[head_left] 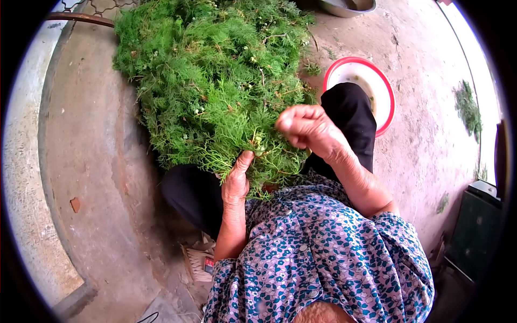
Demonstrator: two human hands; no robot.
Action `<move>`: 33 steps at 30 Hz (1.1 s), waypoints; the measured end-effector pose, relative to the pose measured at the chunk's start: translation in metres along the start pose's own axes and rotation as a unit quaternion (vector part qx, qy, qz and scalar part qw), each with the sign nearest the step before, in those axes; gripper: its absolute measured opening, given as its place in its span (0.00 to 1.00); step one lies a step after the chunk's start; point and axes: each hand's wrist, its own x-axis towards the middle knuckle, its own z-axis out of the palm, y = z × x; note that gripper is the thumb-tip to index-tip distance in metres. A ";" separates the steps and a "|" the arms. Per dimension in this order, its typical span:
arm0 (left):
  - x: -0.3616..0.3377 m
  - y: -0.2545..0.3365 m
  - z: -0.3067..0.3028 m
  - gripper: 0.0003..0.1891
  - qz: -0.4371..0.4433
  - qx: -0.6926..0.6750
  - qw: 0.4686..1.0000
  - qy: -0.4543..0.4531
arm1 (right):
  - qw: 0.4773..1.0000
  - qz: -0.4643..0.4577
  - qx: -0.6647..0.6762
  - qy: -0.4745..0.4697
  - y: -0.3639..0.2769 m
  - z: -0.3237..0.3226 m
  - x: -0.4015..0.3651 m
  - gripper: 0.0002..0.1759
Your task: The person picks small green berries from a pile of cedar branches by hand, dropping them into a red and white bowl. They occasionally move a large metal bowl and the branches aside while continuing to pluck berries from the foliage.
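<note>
A big heap of feathery green herb sprigs [210,75] lies on the concrete ground in front of me and reaches onto my lap. My left hand [237,180] grips the near end of a bunch of these sprigs, thumb pointing up into the green. My right hand [307,129] hovers just right of it at the edge of the heap, its fingers curled together as if pinching a small sprig; what it holds is too small to make out.
A white bowl with a red rim [377,81] stands on the ground beyond my right knee. A metal basin [344,6] sits at the top edge. Loose green scraps [467,107] lie far right. A dark box [476,231] stands at right.
</note>
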 end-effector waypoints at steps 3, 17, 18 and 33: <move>0.002 -0.005 0.002 0.21 0.054 0.021 0.998 -0.024 | 0.990 0.069 -0.117 -0.035 0.004 0.008 0.001 0.08; -0.001 0.002 0.008 0.21 0.045 0.086 0.995 -0.022 | 0.982 0.060 -0.166 -0.075 0.006 0.006 0.009 0.14; -0.003 0.006 0.011 0.21 0.029 0.048 0.997 -0.046 | 0.985 0.040 -0.156 -0.063 0.008 0.006 0.009 0.13; -0.007 0.016 0.028 0.17 -0.027 0.117 0.993 -0.008 | 0.856 -0.269 -0.409 0.165 0.037 0.014 0.009 0.11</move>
